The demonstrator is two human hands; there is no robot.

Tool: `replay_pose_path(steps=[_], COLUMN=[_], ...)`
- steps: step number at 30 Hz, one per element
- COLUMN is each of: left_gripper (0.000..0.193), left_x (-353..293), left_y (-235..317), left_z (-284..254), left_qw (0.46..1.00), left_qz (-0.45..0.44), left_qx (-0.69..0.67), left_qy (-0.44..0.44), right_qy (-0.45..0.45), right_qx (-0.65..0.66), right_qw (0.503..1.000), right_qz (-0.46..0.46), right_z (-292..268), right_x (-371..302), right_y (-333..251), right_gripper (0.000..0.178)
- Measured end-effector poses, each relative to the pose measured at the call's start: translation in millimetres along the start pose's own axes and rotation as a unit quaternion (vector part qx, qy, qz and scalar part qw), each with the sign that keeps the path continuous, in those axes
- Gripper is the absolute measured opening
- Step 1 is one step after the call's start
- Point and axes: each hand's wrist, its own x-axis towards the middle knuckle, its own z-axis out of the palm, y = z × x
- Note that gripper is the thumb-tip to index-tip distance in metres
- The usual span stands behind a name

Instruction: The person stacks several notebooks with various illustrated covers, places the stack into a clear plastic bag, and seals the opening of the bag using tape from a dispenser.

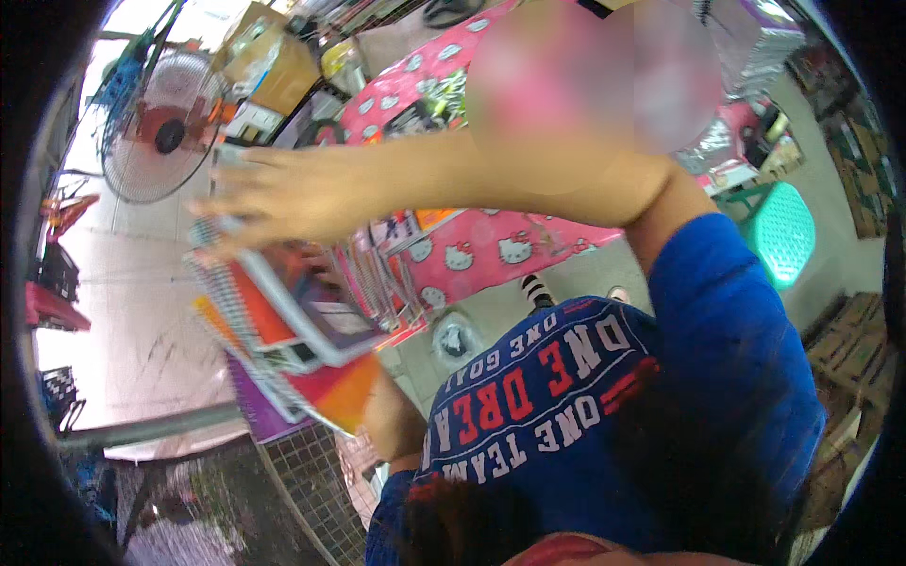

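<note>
A stack of spiral notebooks with purple, orange, red and white-edged covers tilts at the left of the view. My left forearm runs up beneath it, and the stack rests in my left hand, whose fingers are hidden. From the right, my right arm crosses over the table. My right hand lies over the far spiral edge of the stack, its fingers stretched and apart, slightly smeared by motion. More spiral notebooks stand in a row right beside the stack, at the table's edge.
A pink patterned cloth covers the table ahead, with small goods on it. At the far left stands a fan, near a cardboard box. A green stool is at the right. Wire mesh lies below the notebooks.
</note>
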Motion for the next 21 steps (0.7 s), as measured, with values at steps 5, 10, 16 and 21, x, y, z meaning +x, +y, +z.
replay_pose_path(steps=[5, 10, 16, 21], left_gripper=[0.067, 0.073, 0.081, 0.087], left_x=[-39, -45, 4, 31], left_y=[-124, -200, -319, -433], left_z=[41, 73, 149, 195], left_qw=[0.940, 0.856, 0.761, 0.802], left_qz=[-0.312, -0.480, -0.569, -0.312], left_qx=[-0.087, -0.131, -0.227, 0.067], left_qy=[-0.102, -0.141, -0.213, -0.505], right_qy=[-0.171, -0.168, 0.058, 0.218], right_qx=[-0.128, 0.136, 0.049, -0.013], right_qw=[0.977, 0.899, 0.652, 0.575], right_qz=[-0.014, 0.381, 0.755, 0.788], right_z=[-137, -180, -203, -223], right_x=[-148, -250, -378, -440], right_y=[-45, -68, -75, -48], right_gripper=[0.093, 0.092, 0.084, 0.086])
